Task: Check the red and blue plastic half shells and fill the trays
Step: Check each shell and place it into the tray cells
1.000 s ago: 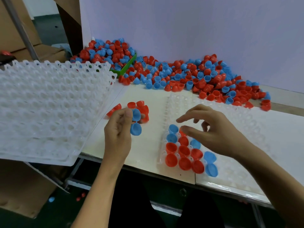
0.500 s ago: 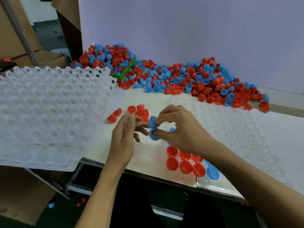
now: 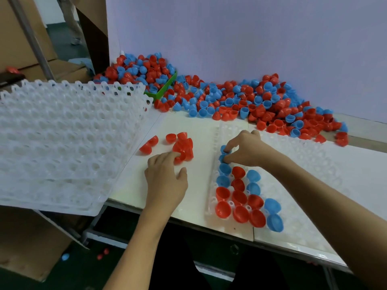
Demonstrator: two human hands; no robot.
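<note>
My white worktable [image 3: 196, 130] meets a pale lilac wall [image 3: 251, 38]. Brown cardboard boxes [image 3: 23, 237] stand left, above dark green floor [image 3: 62, 26].

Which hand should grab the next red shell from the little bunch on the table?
Probably the left hand. Its fingertips already touch the small bunch of red shells, while the right hand is busy pressing blue shells into the clear tray.

Shell pile [image 3: 240, 101] behind tray [image 3: 310, 164]; tray stack [image 3: 62, 143] left.
</note>
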